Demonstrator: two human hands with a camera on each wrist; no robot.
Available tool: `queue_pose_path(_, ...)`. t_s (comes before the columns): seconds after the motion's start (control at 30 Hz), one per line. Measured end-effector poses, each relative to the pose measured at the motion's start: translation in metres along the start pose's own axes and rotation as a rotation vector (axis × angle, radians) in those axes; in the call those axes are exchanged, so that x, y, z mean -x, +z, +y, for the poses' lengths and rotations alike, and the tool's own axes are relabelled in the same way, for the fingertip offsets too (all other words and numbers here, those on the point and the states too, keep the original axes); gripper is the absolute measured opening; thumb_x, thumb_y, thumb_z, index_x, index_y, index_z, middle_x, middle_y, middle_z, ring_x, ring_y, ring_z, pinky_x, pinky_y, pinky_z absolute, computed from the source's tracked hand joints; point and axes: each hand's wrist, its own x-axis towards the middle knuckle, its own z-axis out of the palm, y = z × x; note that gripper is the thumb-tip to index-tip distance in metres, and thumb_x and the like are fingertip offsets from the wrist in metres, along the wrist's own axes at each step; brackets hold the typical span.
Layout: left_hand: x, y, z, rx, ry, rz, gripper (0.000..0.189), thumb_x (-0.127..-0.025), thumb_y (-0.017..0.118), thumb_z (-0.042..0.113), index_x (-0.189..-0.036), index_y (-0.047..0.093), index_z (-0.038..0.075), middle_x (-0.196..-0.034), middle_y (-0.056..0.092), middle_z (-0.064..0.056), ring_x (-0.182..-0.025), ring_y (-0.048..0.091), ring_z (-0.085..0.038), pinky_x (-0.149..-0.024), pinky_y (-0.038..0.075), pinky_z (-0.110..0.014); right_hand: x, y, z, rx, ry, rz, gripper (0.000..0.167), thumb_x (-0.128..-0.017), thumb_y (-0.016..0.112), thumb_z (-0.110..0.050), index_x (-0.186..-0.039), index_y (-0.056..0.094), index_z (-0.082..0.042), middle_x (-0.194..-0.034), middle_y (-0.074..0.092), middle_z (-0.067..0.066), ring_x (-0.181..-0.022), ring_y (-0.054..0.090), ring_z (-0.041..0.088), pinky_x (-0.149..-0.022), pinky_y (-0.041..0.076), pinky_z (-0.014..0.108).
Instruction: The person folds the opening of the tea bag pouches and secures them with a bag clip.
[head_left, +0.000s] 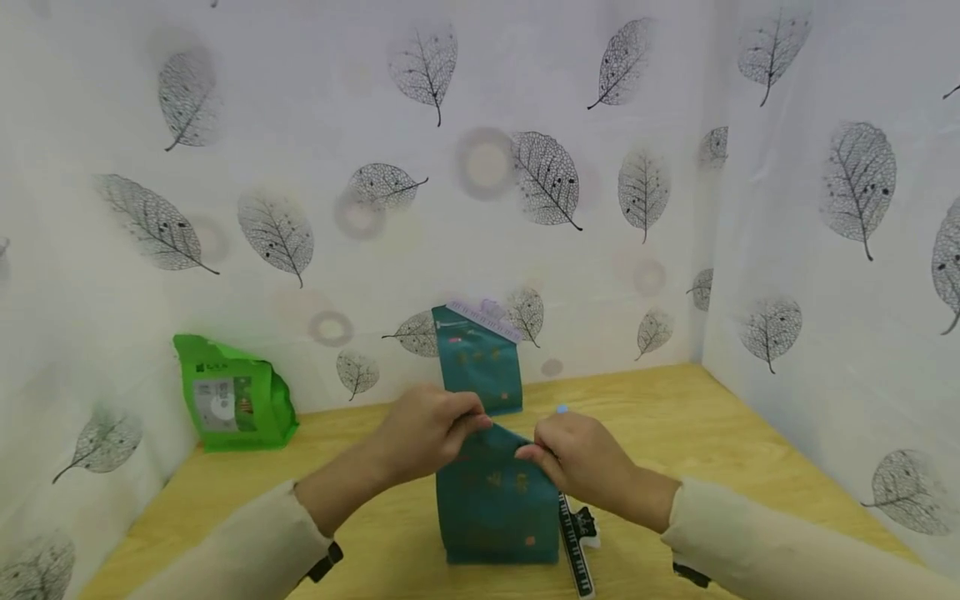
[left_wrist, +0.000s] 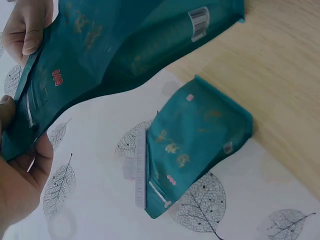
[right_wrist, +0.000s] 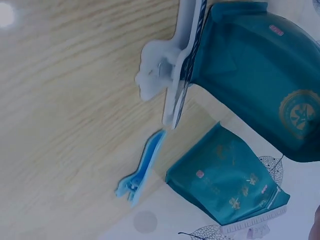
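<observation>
A teal bag with gold characters stands upright on the table. My left hand pinches the left part of its top edge, thumb on one side and fingers on the other, as the left wrist view also shows. My right hand pinches the right part of the same edge. Between the two hands the edge runs in a slanting line. Close by the bag's right side lies a piano-key patterned black-and-white clip, its white back seen from the right wrist.
Behind stands a second teal bag, a lilac clip along its top. A light blue clip lies on the wooden table past my right hand. The bright green bag stands at the back left. Leaf-patterned sheeting encloses the table.
</observation>
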Motion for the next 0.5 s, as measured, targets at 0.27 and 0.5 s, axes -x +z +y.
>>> queue_pose_path(0.27,0.0001,0.0017,-0.0002,-0.043,0.025,0.022,0.010,-0.094,0.070,0.017,-0.085,0.070,0.011,-0.063,0.062,0.004,-0.049,0.047,0.000,-0.049,0.037,-0.013,-0.0027,0.0019,0.0006,0.026,-0.075,0.027,0.042,-0.106,0.043,-0.038,-0.069,0.042,-0.018,-0.056,0.034,-0.009,-0.049,0.024,-0.002,-0.050,0.024,0.010)
queue_pose_path(0.5,-0.0029,0.0039,0.0022,-0.127,0.009,-0.054,0.021,-0.084,0.080,0.035,-0.086,0.073,0.016,-0.072,0.064,0.006,-0.064,0.050,-0.005,-0.059,0.039,-0.018,-0.0005,-0.0017,0.0009,0.037,-0.070,-0.013,0.041,-0.105,0.044,-0.040,-0.071,0.043,-0.018,-0.058,0.035,-0.010,-0.052,0.024,-0.003,-0.051,0.025,0.011)
